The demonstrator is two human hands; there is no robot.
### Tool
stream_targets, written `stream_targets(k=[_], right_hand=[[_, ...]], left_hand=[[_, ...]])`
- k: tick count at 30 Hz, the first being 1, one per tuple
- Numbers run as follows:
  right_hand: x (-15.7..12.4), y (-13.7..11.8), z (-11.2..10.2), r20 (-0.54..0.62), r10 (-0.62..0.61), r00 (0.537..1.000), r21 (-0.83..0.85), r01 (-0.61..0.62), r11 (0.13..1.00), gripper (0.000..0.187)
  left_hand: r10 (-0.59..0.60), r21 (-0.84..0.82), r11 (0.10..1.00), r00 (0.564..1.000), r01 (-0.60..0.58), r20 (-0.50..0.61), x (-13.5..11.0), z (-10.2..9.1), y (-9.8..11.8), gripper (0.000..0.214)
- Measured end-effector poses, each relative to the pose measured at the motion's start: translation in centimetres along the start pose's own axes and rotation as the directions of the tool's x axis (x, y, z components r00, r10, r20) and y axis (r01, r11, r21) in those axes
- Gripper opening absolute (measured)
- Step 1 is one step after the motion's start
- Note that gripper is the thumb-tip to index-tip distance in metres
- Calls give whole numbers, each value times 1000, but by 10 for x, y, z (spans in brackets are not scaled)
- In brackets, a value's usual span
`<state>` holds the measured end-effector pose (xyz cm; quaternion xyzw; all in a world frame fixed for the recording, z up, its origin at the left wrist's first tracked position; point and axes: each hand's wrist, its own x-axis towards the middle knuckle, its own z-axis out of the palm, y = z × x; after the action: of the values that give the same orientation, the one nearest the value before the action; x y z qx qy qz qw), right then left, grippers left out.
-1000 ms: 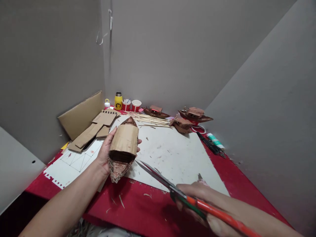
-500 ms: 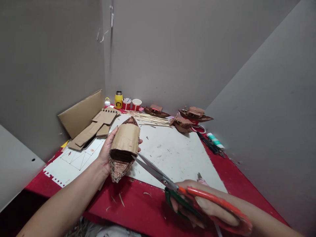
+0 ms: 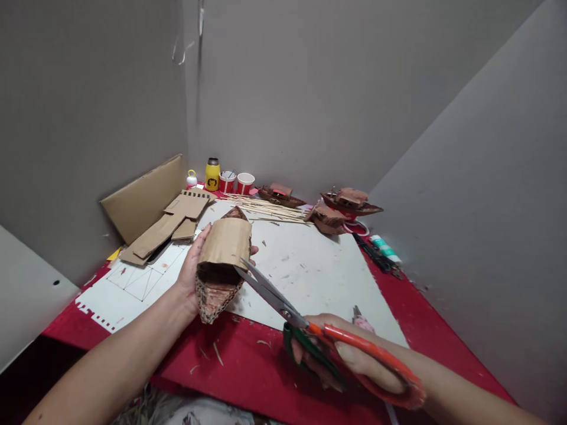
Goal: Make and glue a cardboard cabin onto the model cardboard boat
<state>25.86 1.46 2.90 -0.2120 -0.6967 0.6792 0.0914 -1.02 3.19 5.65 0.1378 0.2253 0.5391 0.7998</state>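
My left hand (image 3: 191, 273) is wrapped around the side of a small cardboard model boat (image 3: 217, 298), its pointed near end tilted toward me. Over the boat's middle curves a tan cardboard roof (image 3: 225, 241), dark and hollow beneath. In my right hand (image 3: 349, 354) is a pair of scissors (image 3: 283, 310) with one orange and one green handle, fingers through the loops. The blades stand slightly apart, with their tips at the near right edge of the roof; whether the edge lies between them I cannot tell.
White paper (image 3: 305, 277) with scraps covers the red tabletop (image 3: 248, 360). Cardboard pieces (image 3: 163, 233) lie left, near a leaning panel (image 3: 146, 200). Thin sticks (image 3: 266, 208), paper cups (image 3: 245, 183), a yellow bottle (image 3: 212, 175) and brown model boats (image 3: 349, 202) stand behind. Pliers (image 3: 361, 319) lie near my right arm.
My right hand has brought the scissors up and left, so the blade tips now meet the roof's near edge. The boat stays in my left hand almost unmoved.
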Motion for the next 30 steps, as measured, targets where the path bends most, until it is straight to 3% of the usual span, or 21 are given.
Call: stream_targets(k=[8, 14, 22, 30], right_hand=[[2, -4, 8, -33, -21, 999, 60, 23, 998, 63], [0, -1, 10, -50, -29, 998, 48, 32, 998, 59], [0, -11, 13, -91, 48, 995, 15, -47, 999, 57], [-3, -7, 10, -90, 72, 993, 7, -71, 997, 55]], left_hand=[[-3, -16, 1000, 998, 4, 55, 1, -7, -3, 57], [-11, -102, 995, 999, 15, 45, -1, -1, -3, 56], [-134, -26, 990, 987, 137, 90, 1, -12, 0, 60], [-162, -5, 986, 978, 164, 130, 6, -12, 1, 60]])
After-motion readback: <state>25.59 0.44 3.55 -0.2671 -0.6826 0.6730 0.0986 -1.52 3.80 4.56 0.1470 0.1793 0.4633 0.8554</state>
